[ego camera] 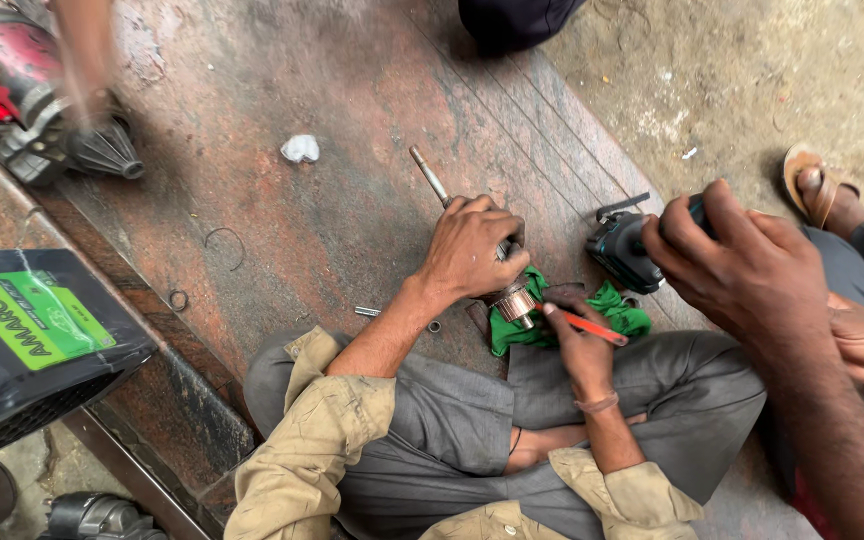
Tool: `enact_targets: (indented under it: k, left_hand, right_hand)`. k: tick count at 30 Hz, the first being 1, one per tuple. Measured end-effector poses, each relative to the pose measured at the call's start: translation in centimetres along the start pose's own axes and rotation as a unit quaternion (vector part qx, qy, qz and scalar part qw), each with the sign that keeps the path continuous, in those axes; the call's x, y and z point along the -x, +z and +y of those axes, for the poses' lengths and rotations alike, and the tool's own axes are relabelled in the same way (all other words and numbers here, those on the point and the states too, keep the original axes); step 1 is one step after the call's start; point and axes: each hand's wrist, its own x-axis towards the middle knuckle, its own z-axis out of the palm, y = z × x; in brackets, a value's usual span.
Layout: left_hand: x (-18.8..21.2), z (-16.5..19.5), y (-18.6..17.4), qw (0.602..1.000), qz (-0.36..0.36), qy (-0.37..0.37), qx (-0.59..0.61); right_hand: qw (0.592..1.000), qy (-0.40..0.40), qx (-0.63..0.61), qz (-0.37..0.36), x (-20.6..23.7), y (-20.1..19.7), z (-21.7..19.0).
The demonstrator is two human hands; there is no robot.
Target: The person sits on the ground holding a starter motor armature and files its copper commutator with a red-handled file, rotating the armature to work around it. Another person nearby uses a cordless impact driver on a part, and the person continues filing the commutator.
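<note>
The reddish stone surface (332, 230) carries everything, with a black box with a green label (27, 340) at its left edge. Another person's hand (742, 260) grips a dark power tool (622, 250) just right of the work. The left hand (467, 250) is wrapped tight around a metal rotor shaft (432, 180), its copper end (515, 300) resting on a green cloth (607, 305). The right hand (577, 340) pinches a red-handled tool (592, 326) (tip hidden), touching the rotor's end. A crumpled white scrap (300, 148) lies well apart.
</note>
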Motion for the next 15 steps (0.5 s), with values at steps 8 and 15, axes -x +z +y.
enact_targets:
  k: [8,15]
  left_hand:
    - [0.3,0.1,1.3,0.997,0.064,-0.029,0.007]
    - [0.7,0.4,1.2,0.997,0.067,-0.018,0.027]
  right_hand:
    - [0.995,-0.088,-0.025,0.028,0.8,-4.0,11.8]
    - [0.978,-0.147,-0.111,0.097,3.0,-2.5,8.7]
